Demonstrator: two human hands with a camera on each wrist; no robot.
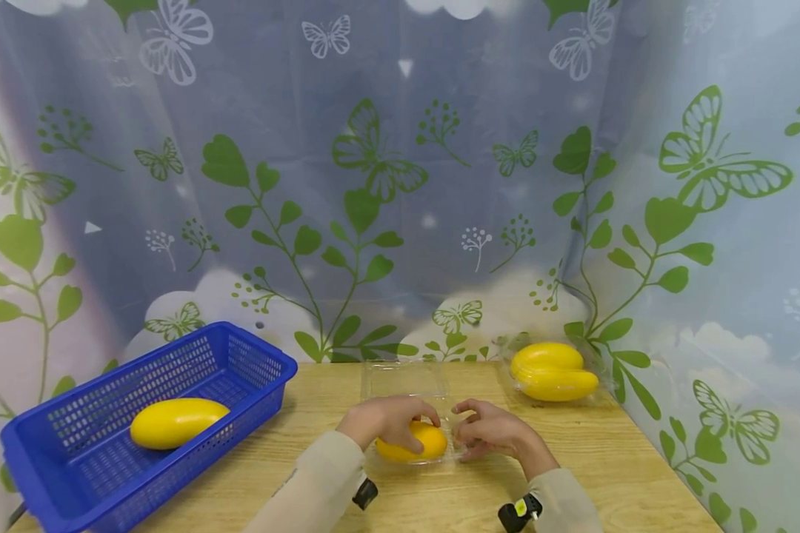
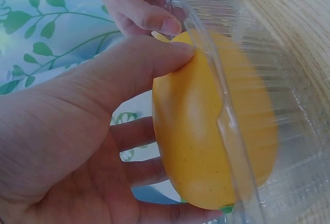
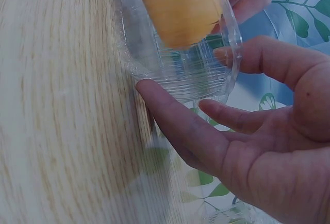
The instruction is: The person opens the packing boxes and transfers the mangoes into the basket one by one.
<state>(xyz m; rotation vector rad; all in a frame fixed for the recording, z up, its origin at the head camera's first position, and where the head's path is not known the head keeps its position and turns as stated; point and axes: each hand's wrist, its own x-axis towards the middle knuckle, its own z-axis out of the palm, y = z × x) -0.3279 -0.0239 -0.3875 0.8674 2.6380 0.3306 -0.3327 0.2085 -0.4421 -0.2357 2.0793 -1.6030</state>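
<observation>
A yellow-orange fruit [image 2: 206, 126] with small dark specks and a green tip sits in a clear plastic box [image 3: 175, 87] on the table. My left hand [image 1: 393, 424] grips this fruit from above, thumb on one side and fingers round the other. At the box's right end, my right hand [image 1: 493, 431] holds the plastic wall, its thumb at the rim and its fingers along the outside. The raised clear lid [image 1: 403, 379] stands behind the fruit. Part of the fruit is hidden under the left hand.
On the left stands a blue perforated basket [image 1: 253, 411] with one yellow fruit [image 1: 178, 423] inside. Two yellow fruits [image 1: 550, 372] lie in another clear plastic box at the back right. A patterned curtain [image 1: 400, 244] hangs behind the wooden table [image 1: 613, 459].
</observation>
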